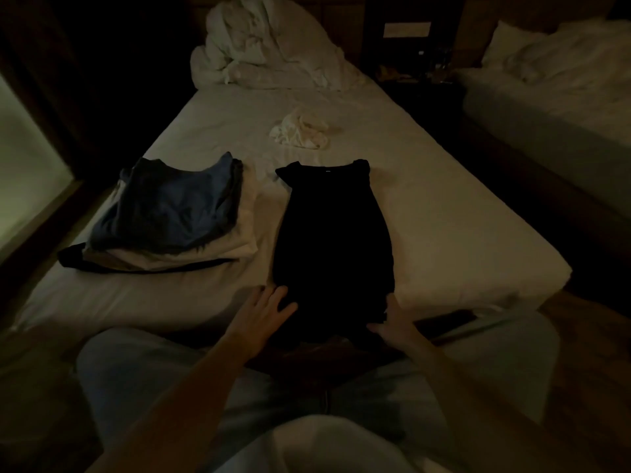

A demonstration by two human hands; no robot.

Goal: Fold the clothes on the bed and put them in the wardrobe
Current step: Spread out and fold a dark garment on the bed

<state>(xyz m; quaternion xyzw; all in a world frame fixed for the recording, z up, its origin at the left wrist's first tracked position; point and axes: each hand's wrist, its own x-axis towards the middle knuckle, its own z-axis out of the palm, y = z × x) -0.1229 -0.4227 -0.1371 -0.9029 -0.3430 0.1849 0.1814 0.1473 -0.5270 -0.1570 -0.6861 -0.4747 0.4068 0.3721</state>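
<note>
A black garment [333,230] lies flat and lengthwise on the white bed [444,216], its neck end away from me. My left hand [263,315] rests with straight, spread fingers on its near left corner. My right hand [392,324] touches the near right corner with its fingers spread. Left of the garment sits a stack of folded clothes [164,216], a blue piece on top of white ones and a dark one at the bottom. A small crumpled white garment [302,129] lies further up the bed.
A bunched white duvet [266,49] fills the head of the bed. A second bed [560,83] stands to the right across a dark gap, with a nightstand [420,70] between. A lit panel [27,158] is on the left. The room is dim.
</note>
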